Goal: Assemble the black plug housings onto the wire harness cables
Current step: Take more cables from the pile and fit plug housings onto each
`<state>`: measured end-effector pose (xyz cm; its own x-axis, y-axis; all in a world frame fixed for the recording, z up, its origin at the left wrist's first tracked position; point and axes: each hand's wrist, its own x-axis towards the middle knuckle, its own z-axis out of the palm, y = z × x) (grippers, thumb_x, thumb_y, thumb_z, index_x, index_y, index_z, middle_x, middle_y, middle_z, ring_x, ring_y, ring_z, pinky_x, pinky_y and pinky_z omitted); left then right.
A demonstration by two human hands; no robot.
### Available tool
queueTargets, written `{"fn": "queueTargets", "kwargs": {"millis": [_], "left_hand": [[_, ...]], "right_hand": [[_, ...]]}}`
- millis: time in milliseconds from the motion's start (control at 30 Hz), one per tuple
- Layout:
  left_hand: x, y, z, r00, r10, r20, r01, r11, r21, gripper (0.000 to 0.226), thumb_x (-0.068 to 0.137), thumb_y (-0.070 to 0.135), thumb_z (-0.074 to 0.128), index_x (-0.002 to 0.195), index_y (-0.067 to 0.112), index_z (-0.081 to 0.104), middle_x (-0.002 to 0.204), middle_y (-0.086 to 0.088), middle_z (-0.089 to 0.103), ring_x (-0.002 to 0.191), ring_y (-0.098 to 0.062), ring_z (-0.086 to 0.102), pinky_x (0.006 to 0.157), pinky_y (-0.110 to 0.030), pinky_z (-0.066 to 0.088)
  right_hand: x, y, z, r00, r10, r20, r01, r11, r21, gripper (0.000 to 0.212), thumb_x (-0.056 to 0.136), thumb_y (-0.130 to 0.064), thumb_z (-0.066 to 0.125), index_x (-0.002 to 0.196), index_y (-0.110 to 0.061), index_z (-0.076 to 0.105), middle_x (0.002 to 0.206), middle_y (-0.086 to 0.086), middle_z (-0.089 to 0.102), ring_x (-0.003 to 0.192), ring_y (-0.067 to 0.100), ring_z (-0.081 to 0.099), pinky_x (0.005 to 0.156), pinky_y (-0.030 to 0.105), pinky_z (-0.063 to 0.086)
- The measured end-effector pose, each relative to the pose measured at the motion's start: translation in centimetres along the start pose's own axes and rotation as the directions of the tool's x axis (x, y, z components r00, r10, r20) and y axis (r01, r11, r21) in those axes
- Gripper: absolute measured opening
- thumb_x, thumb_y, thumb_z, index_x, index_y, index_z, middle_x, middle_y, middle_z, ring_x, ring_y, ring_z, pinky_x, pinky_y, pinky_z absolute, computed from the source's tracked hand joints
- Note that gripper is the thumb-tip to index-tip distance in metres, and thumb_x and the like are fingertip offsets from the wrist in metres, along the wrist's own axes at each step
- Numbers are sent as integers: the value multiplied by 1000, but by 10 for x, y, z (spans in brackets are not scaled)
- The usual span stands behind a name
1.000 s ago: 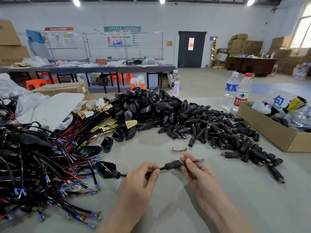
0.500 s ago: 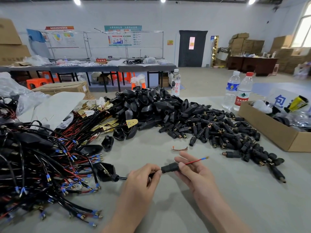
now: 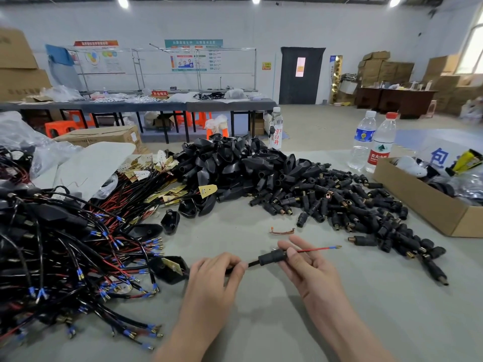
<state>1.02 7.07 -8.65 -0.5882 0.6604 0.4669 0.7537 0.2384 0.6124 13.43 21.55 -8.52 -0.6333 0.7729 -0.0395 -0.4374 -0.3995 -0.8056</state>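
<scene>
Grey table: harness heap left, housing pile centre, cardboard box, bottles right.

bare grey tabletop stretches in front of and to the right of the right hand, open for a hand to pass. the cable both hands hold bars the gap between them. left of the left hand a tangle of wire harnesses covers the table, an open black housing just beside that hand. beyond, a small copper clip lies on a narrow bare strip before the heap of black housings and spread of plug sleeves, which runs right toward the cardboard box.
</scene>
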Motion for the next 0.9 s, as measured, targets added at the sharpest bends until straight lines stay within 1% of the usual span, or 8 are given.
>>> {"fn": "queueTargets", "kwargs": {"millis": [67,133,267,333,467,600,767,900], "left_hand": [[-1,5,3,1000,29,-9,-29,1000,-6,23,98,46,49,86,30,60,80,24,60,94,6,49,90,-19,31],[-2,7,4,998,56,-1,-56,998,15,25,95,49,45,89,31,62,82,25,60,95,7,48,92,-18,31],[-1,-1,-1,995,77,59,-84,988,129,13,98,44,52,99,34,61,92,25,62,96,5,54,109,-23,22],[-2,-5,-1,991,97,92,-113,975,194,12,100,40,52,99,33,61,92,24,62,94,3,55,112,-30,22],[-1,-1,2,986,142,85,-157,964,214,22,99,40,45,99,31,66,92,22,66,89,-2,58,105,-29,28],[-1,4,5,982,153,112,-176,958,227,24,103,40,43,107,34,66,99,21,67,95,-4,57,96,-22,30],[-2,8,2,988,151,30,-154,967,202,26,100,39,43,102,31,68,90,20,66,88,-3,59,87,-23,33],[-3,7,3,988,147,50,-154,967,204,18,102,35,48,101,33,65,81,23,57,85,-1,54,84,-22,31]], "right_hand": [[-2,3,3,998,29,59,-29,1000,5,39,79,-11,66,118,-7,61,108,12,75,101,16,72,76,19,57],[-2,3,4,996,34,78,-34,999,-4,43,77,-15,66,119,-7,61,109,12,75,102,16,72,77,19,57],[1,-2,-1,1000,4,31,-4,1000,11,33,87,-10,62,119,-6,62,109,11,75,102,15,72,77,20,58],[1,-3,-3,1000,11,24,-12,1000,18,28,91,-8,59,120,-7,61,109,11,75,103,16,71,78,21,58],[-2,-2,0,998,21,61,-19,999,-31,32,87,-15,62,119,-10,62,111,8,75,104,17,71,76,21,58],[-4,-3,0,996,9,86,1,993,-116,38,83,-26,63,119,-12,63,113,5,74,105,19,71,78,22,58],[-6,-3,1,994,-31,105,51,978,-204,39,83,-31,63,118,-14,65,112,4,75,104,19,71,79,23,58],[-8,-2,4,991,-45,125,81,950,-301,30,89,-26,62,116,-12,65,108,1,76,99,15,73,77,22,58]]}}
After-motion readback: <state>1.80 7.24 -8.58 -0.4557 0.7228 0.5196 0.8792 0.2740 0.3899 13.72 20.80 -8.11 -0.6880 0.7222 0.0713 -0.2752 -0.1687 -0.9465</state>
